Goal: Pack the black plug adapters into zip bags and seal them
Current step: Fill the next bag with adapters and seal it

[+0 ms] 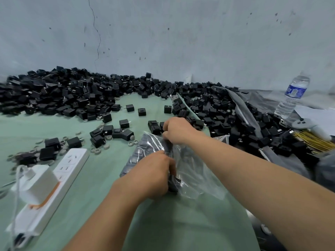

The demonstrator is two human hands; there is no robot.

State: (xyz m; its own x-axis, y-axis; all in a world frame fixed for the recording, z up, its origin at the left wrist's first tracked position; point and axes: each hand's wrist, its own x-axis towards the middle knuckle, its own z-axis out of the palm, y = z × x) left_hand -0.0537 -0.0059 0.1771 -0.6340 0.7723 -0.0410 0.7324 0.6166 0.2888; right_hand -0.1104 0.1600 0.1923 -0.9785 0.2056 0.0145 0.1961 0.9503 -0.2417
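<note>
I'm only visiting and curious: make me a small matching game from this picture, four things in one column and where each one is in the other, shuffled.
1 water bottle
2 power strip
3 zip bag
4 adapter heap

A gripped by left hand and right hand
B along the back wall
C standing far right
D near left on green cloth

Pairs: 1-C, 2-D, 3-A, 4-B.

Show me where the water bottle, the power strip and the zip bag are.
water bottle [295, 90], head view, on its blue label.
power strip [72, 160], head view, on its white socket face.
zip bag [192, 171], head view, on the clear plastic.
</note>
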